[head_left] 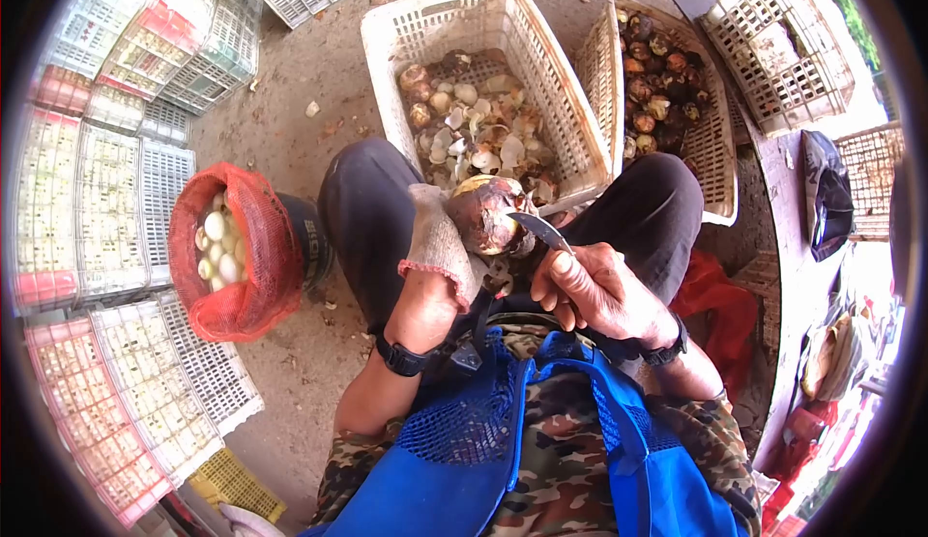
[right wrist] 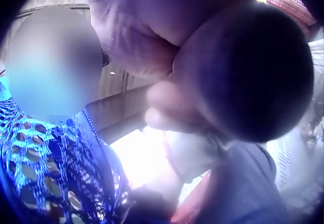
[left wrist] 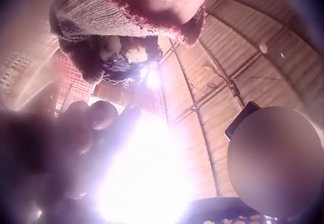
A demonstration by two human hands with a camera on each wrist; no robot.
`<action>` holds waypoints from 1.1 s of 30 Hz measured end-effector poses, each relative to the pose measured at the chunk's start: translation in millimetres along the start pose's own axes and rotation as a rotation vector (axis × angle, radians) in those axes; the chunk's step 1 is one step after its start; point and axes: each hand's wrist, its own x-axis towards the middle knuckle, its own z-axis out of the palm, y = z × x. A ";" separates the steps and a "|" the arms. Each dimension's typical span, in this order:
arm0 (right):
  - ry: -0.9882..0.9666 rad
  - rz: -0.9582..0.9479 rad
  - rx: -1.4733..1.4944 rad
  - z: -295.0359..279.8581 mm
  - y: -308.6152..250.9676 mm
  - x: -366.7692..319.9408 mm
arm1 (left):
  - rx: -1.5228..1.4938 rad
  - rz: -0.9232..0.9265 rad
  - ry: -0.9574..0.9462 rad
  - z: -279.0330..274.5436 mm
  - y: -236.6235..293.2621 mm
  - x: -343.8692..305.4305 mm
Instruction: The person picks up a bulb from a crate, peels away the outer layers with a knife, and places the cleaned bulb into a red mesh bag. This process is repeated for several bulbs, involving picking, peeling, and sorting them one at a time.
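My left hand (head_left: 440, 247), in a grey knit glove with a red cuff, holds a large, round, brown-skinned bulb (head_left: 483, 210) between my knees. Pale patches show on the bulb's dark, flaky skin. In my bare right hand (head_left: 604, 290) I grip a knife (head_left: 543, 228) with a curved metal blade, its tip right at the bulb's side. The gloved hand (left wrist: 106, 14) crosses the top of the left wrist view, with the bulb partly hidden beneath it. The right wrist view shows the right hand (right wrist: 167, 16) close and dark; the knife is hidden there.
A white plastic crate (head_left: 570, 136) ahead holds peelings and several bulbs. Another crate (head_left: 717, 184) at the right is filled with brown bulbs. Left of my knee stands a red mesh bag (head_left: 266, 290) of pale, peeled bulbs. Stacked crates (head_left: 106, 199) line the left side.
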 end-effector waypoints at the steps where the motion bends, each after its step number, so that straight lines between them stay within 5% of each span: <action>1: -0.005 0.010 0.014 -0.4 0.7 1.0 | -0.014 -0.011 -0.009 -0.7 1.2 -0.8; 16: -0.029 0.053 0.129 0.9 10.5 -0.6 | 0.229 0.141 0.009 -8.9 -7.8 -12.1; 21: -0.093 0.108 0.067 -3.5 8.6 3.3 | 0.174 0.062 0.023 -9.7 -7.6 -0.7; 25: -0.143 0.119 -0.098 -7.7 1.6 10.2 | 0.519 -0.146 0.133 -7.8 6.9 -13.9; 33: -0.100 0.108 0.005 11.8 5.3 13.8 | -0.011 -0.014 0.015 -8.8 -23.8 -2.3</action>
